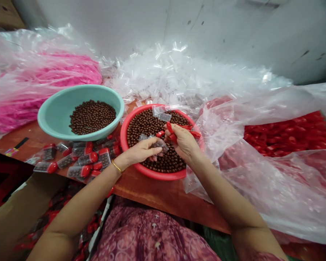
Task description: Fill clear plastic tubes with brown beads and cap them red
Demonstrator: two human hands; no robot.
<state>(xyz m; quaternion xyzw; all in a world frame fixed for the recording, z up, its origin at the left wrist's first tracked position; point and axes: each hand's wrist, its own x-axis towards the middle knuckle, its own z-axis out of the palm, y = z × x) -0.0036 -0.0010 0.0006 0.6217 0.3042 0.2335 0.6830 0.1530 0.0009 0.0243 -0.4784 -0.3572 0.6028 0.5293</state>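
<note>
Over a red basin [163, 176] of round brown balls [143, 125], my two hands come close together. My left hand [143, 149] is closed around a small clear plastic container [163, 145] with brown balls inside. Between the fingers of my right hand [183, 141] is a red plastic cap [170, 131], near the container's end but seemingly apart from it. More red caps [194, 134] lie by that hand at the basin's right side. Clear containers [164, 116] rest on the balls at the back of the basin.
A teal basin [49, 117] with brown balls stands left. Several filled, red-capped containers [78, 159] lie before it, above a box [21, 206] of more. Clear containers [163, 72] heap at the back. Plastic bags hold pink pieces [67, 69] left and red caps [290, 134] right.
</note>
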